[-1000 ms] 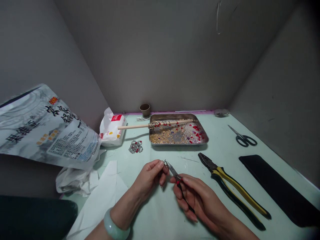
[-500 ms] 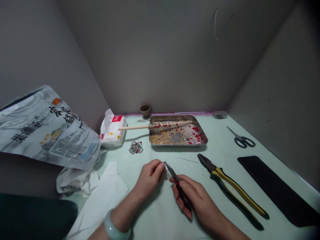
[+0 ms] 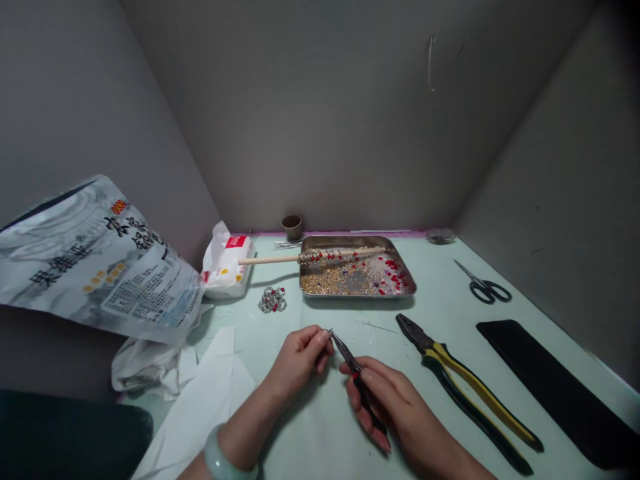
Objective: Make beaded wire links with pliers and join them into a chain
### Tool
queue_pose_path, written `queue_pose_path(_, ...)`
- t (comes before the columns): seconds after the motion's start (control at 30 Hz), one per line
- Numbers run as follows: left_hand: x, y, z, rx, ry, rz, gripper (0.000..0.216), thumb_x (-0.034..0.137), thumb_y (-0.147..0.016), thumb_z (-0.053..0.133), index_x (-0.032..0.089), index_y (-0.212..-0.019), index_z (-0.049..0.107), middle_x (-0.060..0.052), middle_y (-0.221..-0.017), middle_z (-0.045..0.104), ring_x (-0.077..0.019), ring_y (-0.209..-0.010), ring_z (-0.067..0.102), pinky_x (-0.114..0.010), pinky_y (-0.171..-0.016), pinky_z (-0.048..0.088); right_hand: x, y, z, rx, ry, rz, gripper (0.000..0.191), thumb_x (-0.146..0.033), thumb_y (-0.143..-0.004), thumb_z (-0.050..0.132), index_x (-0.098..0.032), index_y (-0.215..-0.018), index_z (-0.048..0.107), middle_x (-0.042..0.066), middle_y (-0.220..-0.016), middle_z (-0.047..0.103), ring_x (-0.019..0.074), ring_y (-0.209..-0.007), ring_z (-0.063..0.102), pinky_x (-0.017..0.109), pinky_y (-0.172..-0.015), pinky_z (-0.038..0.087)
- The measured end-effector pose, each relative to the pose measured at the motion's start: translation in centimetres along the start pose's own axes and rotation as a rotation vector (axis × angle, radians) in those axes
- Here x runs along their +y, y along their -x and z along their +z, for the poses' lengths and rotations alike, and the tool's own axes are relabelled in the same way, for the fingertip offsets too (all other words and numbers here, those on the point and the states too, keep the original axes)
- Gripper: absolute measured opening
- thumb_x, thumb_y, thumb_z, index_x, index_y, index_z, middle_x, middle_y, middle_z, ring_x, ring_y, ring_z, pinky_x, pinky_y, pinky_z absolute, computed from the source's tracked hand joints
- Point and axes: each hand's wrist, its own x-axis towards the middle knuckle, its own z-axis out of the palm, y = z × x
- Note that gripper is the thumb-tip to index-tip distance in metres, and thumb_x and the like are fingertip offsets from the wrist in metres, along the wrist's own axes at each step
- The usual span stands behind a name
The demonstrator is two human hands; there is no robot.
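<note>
My right hand (image 3: 387, 400) is closed round the handles of small needle-nose pliers (image 3: 345, 352), whose thin jaws point up and left. Their tip meets the pinched fingertips of my left hand (image 3: 299, 357). What the left fingers pinch is too small to make out. A pale green bangle (image 3: 223, 457) sits on my left wrist. Both hands hover low over the pale green table (image 3: 320, 427), near its front.
A metal tray (image 3: 407, 277) of gold and red beads lies behind the hands, a wooden stick (image 3: 270, 259) strung with beads across it. Nearby are a beaded cluster (image 3: 272, 300), large yellow-handled pliers (image 3: 465, 383), scissors (image 3: 484, 287), a black case (image 3: 555, 387), a tissue pack (image 3: 226, 267), a printed bag (image 3: 95, 260), a small cup (image 3: 292, 227).
The hands have barely moved; the pliers' tip stays at the left fingertips. The view has tilted slightly, so everything sits a little lower in the picture.
</note>
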Motion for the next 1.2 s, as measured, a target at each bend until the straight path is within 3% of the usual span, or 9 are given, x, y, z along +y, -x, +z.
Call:
queue_pose_path(0.23,0.7,0.42,0.2,0.186,-0.365,0.278,0.034,0.037,-0.09,0.044,0.016,-0.068,0.057,-0.002,-0.065,0.052,-0.0123,-0.06,0.046,-0.026,-0.062,0.035,0.35,0.05,0.01,0.035,0.094,-0.047,0.035,-0.045,-0.092,0.045,-0.015,-0.109,0.051,0.0,-0.073,0.052,0.0061,-0.048,0.042,0.016,-0.035,0.029)
queue_pose_path(0.3,0.76,0.51,0.32,0.169,-0.295,0.257,0.034,0.038,-0.091,0.043,0.016,-0.068,0.056,-0.001,-0.061,0.05,-0.0121,-0.057,0.045,-0.026,-0.061,0.035,0.24,0.13,0.07,0.007,0.006,-0.044,0.034,-0.044,-0.092,0.046,-0.015,-0.108,0.052,0.0,-0.073,0.053,0.0064,-0.048,0.044,0.015,-0.035,0.03)
queue_pose_path(0.43,0.71,0.48,0.29,0.004,0.023,0.11,0.037,0.044,-0.091,0.042,0.016,-0.071,0.054,0.002,-0.05,0.046,-0.0109,-0.049,0.041,-0.026,-0.055,0.033,-0.16,0.28,0.25,-0.101,-0.309,0.011,0.034,-0.043,-0.09,0.046,-0.014,-0.106,0.053,0.001,-0.071,0.052,0.0076,-0.048,0.045,0.014,-0.031,0.028)
queue_pose_path(0.5,0.63,0.44,0.2,-0.034,0.122,0.078,0.037,0.046,-0.09,0.044,0.016,-0.07,0.054,0.002,-0.049,0.046,-0.0103,-0.048,0.04,-0.026,-0.055,0.032,-0.26,0.3,0.35,-0.115,-0.357,0.021,0.034,-0.043,-0.089,0.048,-0.014,-0.105,0.054,0.001,-0.07,0.051,0.0076,-0.047,0.045,0.014,-0.031,0.028)
queue_pose_path(0.7,0.5,0.39,0.18,0.016,0.073,0.063,0.038,0.047,-0.089,0.047,0.015,-0.07,0.054,0.001,-0.051,0.046,-0.01,-0.05,0.04,-0.025,-0.054,0.03,-0.17,0.11,0.35,-0.038,-0.288,0.009,0.032,-0.041,-0.09,0.05,-0.013,-0.106,0.055,0.002,-0.072,0.054,0.0081,-0.05,0.049,0.014,-0.032,0.031)
queue_pose_path(0.93,0.37,0.46,0.06,-0.063,0.163,0.084,0.037,0.047,-0.091,0.042,0.015,-0.075,0.053,0.002,-0.054,0.045,-0.0102,-0.053,0.039,-0.026,-0.055,0.029,-0.57,0.18,0.1,-0.124,-0.501,0.088,0.029,-0.038,-0.09,0.047,-0.015,-0.105,0.056,0.0,-0.07,0.052,0.0067,-0.046,0.044,0.013,-0.031,0.025)
queue_pose_path(1.2,0.46,0.31,0.16,-0.006,0.046,0.085,0.037,0.047,-0.09,0.043,0.017,-0.069,0.049,0.003,-0.053,0.042,-0.0103,-0.051,0.037,-0.026,-0.052,0.028,-0.41,0.3,0.2,-0.03,-0.16,0.028,0.034,-0.042,-0.091,0.046,-0.014,-0.107,0.052,0.001,-0.071,0.052,0.0074,-0.048,0.043,0.015,-0.033,0.028)
